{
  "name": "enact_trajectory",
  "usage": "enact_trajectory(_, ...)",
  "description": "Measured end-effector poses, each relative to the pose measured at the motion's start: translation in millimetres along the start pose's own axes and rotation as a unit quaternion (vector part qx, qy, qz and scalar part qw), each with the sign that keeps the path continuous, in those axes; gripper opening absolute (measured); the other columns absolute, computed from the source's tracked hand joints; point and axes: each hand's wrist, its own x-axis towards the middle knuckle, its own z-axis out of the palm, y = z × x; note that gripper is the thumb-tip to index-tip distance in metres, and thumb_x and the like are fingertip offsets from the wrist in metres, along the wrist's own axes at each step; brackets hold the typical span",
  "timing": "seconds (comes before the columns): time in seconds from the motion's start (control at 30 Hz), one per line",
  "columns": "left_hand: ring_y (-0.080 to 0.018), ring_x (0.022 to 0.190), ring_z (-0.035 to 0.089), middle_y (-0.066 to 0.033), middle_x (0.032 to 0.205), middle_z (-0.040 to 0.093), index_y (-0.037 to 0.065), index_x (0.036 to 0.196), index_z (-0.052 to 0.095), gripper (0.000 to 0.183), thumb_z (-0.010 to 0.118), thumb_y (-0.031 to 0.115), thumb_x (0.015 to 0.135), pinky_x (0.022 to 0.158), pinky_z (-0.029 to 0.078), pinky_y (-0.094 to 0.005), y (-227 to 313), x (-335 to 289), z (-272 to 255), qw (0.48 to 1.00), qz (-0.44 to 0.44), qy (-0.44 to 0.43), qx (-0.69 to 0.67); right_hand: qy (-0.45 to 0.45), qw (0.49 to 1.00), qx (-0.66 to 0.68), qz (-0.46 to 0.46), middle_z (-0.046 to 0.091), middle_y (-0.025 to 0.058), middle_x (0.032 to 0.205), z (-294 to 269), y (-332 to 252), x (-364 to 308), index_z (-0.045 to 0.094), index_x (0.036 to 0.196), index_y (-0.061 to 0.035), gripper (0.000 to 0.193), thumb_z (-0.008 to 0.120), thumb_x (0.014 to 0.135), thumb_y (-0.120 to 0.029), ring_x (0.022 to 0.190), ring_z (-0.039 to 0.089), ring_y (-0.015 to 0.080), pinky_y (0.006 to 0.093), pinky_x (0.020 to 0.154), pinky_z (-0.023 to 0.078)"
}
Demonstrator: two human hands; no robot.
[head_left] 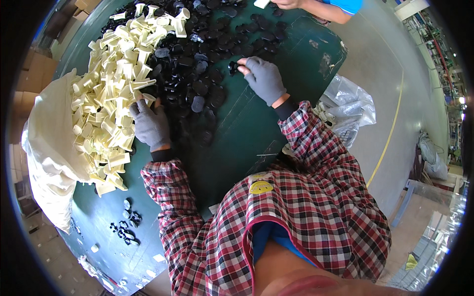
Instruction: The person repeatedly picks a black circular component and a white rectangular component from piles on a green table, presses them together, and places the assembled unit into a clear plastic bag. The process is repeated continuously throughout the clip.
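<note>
My right hand (265, 79), in a grey glove with bare fingertips, pinches a small black plastic piece (232, 68) above the green table (242, 126). My left hand (150, 124), gloved alike, reaches to the edge of a heap of cream plastic pieces (111, 93) with flat stems and rounded ends. Its thumb and fingers are apart, and the fingertips touch or nearly touch a cream piece (138, 85). Between my hands and beyond them spreads a heap of black oval plastic caps (200, 89).
A white sack (54, 143) stands left of the cream heap. Several small black parts (124, 229) lie at the near left. Across the table shows another person's hand (289, 4) by a cream piece. A clear plastic bag (348, 106) hangs at the right edge.
</note>
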Motion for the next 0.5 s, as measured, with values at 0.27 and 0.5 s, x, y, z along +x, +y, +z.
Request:
enact_trajectory(0.27, -0.0399, 0.090, 0.070, -0.0120, 0.125, 0.059, 0.011, 0.118, 0.063, 0.035, 0.070, 0.021, 0.085, 0.072, 0.057, -0.0491, -10, -22, -11, 0.998, -0.013, 0.016, -0.066, -0.041, 0.894, 0.413, 0.168, 0.071, 0.0115, 0.086, -28, -54, -56, 0.069, 0.102, -0.0022, 0.010, 0.065, 0.097, -0.010, 0.061, 0.070, 0.0191, 0.0304, 0.057, 0.053)
enact_trajectory(0.5, -0.0356, 0.098, 0.064, -0.0158, 0.112, 0.063, 0.003, 0.107, 0.072, 0.024, 0.071, 0.004, 0.083, 0.088, 0.052, -0.0426, -32, -54, -37, 0.970, -0.109, 0.085, -0.199, -0.254, 0.945, 0.200, -0.045, 0.067, 0.0072, 0.095, 8, -132, -84, 0.066, 0.096, -0.0076, 0.009, 0.067, 0.093, -0.016, 0.089, 0.067, 0.0296, 0.0392, 0.080, 0.055)
